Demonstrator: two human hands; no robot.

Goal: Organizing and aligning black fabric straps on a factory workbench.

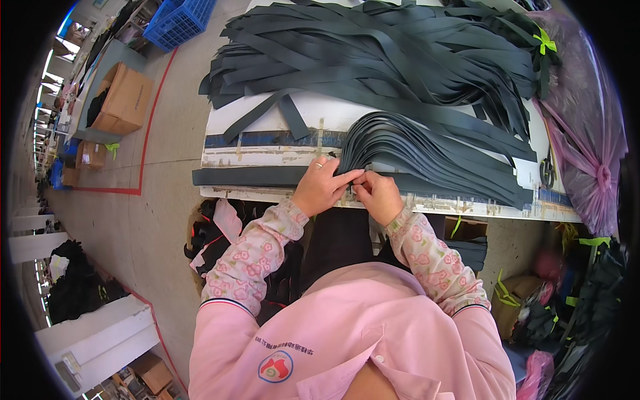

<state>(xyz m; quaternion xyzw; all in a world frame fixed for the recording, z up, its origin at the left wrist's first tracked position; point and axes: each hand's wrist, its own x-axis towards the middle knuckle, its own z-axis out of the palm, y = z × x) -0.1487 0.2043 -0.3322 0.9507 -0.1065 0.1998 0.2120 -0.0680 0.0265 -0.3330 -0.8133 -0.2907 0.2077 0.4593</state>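
Note:
Both hands meet at the front edge of a white table (257, 193). My left hand (319, 187) has its index finger stretched toward the right hand, with its fingertips closed on a flat dark grey strap (250, 176) lying along that edge. Opposite it, my right hand (377, 195) pinches the same strap between thumb and fingers; the exact spot is partly hidden by the fingertips. Just beyond the hands, a stack of dark grey straps (407, 150) arches up and fans out to the right.
A large heap of dark straps (367, 50) covers the table's far side. Scissors (547, 172) lie at the right, beside a pink plastic bag (590, 127). Leftward on the floor stand a cardboard box (121, 100) and a blue crate (179, 23). Dark bundles (593, 293) hang lower right.

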